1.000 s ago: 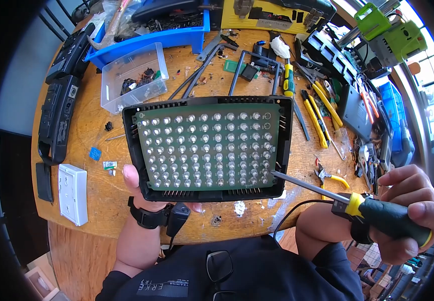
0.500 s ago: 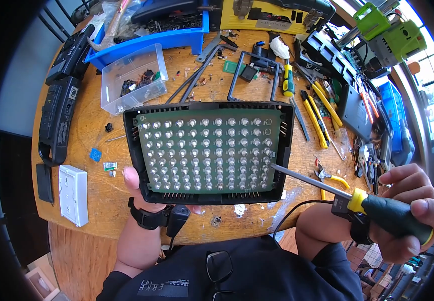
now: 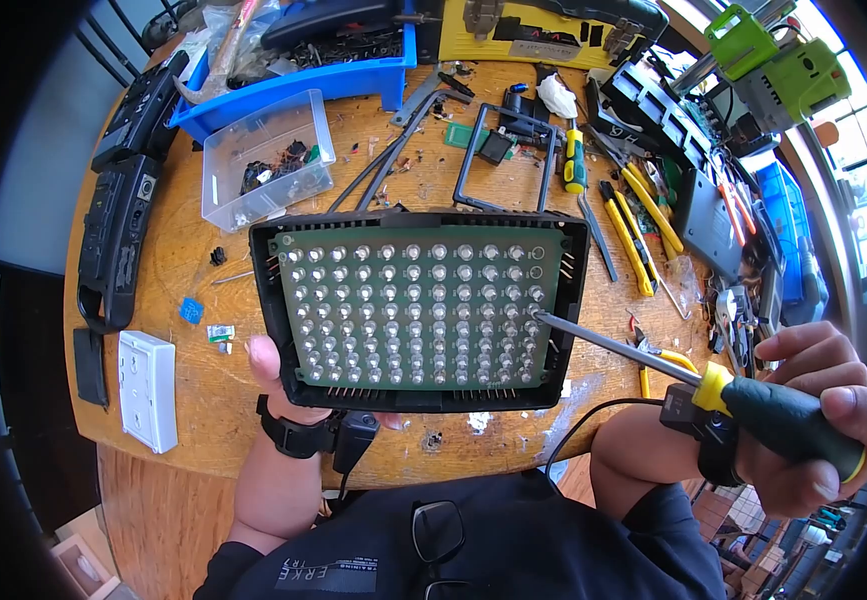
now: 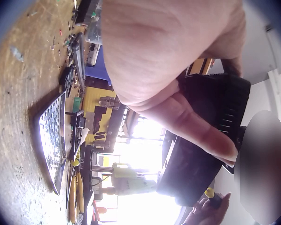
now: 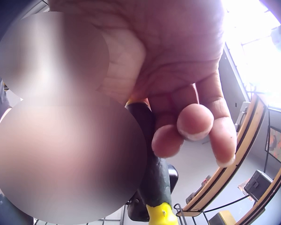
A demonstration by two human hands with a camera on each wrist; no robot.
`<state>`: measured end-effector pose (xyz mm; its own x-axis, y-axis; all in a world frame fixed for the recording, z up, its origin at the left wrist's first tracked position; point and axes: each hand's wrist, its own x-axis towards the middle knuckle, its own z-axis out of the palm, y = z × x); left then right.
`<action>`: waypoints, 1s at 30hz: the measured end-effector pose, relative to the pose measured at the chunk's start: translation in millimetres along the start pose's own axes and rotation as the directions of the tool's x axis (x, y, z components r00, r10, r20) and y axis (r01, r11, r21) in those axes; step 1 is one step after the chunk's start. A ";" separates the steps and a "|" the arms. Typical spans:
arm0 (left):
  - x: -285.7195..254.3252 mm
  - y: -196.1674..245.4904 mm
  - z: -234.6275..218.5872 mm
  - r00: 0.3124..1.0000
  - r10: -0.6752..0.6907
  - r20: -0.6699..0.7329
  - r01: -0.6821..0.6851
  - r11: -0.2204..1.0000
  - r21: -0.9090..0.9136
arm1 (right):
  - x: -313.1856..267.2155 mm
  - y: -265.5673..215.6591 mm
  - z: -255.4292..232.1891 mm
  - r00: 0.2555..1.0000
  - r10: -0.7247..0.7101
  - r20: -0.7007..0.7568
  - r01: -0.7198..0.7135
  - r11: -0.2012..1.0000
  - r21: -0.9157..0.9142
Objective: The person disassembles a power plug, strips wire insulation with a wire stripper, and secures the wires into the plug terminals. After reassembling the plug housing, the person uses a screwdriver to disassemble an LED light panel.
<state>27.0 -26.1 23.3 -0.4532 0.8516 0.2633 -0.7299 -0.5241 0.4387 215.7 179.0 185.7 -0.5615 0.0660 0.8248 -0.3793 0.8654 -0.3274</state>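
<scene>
My left hand holds a black plastic housing from its lower left, thumb along the side, the other fingers mostly hidden behind it. Inside the housing sits a green circuit board covered with rows of clear LEDs, facing up toward me. In the left wrist view, fingers lie against the housing's dark back. My right hand grips a screwdriver by its dark green and yellow handle. Its shaft points left, the tip at the LEDs near the board's right edge. Pin rows stick out along the housing's lower rim.
A clear plastic box with scraps and a blue bin stand at the back left. A white plastic casing lies left. Yellow cutters, pliers and a thin black frame lie on the wooden table.
The housing has tilted and come slightly lower in the head view. The screwdriver tip has shifted up and a little left along the board's right side. Both grips look unchanged.
</scene>
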 end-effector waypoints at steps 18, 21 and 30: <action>0.6 0.9 -0.9 1.000 -0.006 0.009 0.006 1.000 0.003 | -3.2 12.2 -18.9 0.999 -0.035 0.008 0.034 0.986 0.165; 1.5 0.6 -1.2 1.000 -0.009 0.010 0.009 1.000 0.002 | 0.6 12.7 -20.1 0.999 -0.050 -0.015 0.052 0.981 0.185; 1.5 0.0 -1.5 1.000 -0.013 0.012 0.013 1.000 0.001 | 2.6 18.5 -4.1 0.968 -0.247 -0.043 0.248 0.969 0.015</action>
<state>25.6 -24.9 22.3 -0.4379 0.8583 0.2676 -0.7349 -0.5131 0.4434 210.3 197.2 183.6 -0.4180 -0.1287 0.8993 -0.5181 0.8469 -0.1196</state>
